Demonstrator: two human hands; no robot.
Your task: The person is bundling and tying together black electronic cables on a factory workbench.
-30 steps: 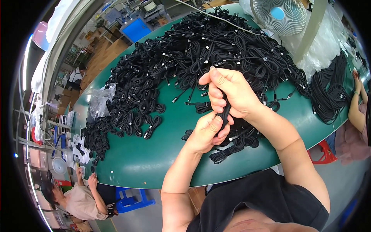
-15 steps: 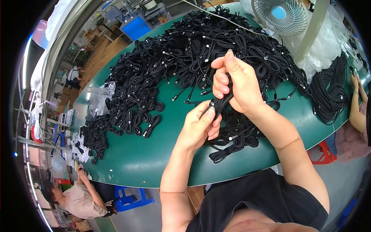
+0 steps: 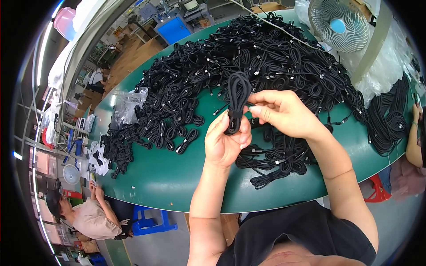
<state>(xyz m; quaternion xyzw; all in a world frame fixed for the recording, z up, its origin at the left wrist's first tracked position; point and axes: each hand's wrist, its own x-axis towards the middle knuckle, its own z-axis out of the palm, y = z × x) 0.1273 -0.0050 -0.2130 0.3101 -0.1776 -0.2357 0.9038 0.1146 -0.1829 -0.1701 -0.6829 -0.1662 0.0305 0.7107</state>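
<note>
My left hand (image 3: pixel 220 144) grips a coiled black cable (image 3: pixel 239 90) near its lower end, the loops standing up above the thumb. A dark band wraps the coil just above the grip. At the coil's right side, my right hand (image 3: pixel 286 116) has thumb and forefinger drawn together near that band; whatever lies between the fingertips is too small to make out. Behind both hands spreads a large heap of coiled black cables (image 3: pixel 191 73) with light metal plugs. A smaller group of cables (image 3: pixel 284 162) lies below my right hand on the green table (image 3: pixel 173 186).
A white fan (image 3: pixel 338 26) and a pale post (image 3: pixel 375 48) stand at the far right. Long black cables (image 3: pixel 386 117) hang together at the right edge. Clear plastic bags (image 3: pixel 128 106) lie left. One person (image 3: pixel 91 219) sits at the left, another (image 3: pixel 415 146) at the right.
The coil has turned upright and now shows its loops. My right hand has come down from above it to its right side, letting the loops go. The whole view has shifted slightly.
</note>
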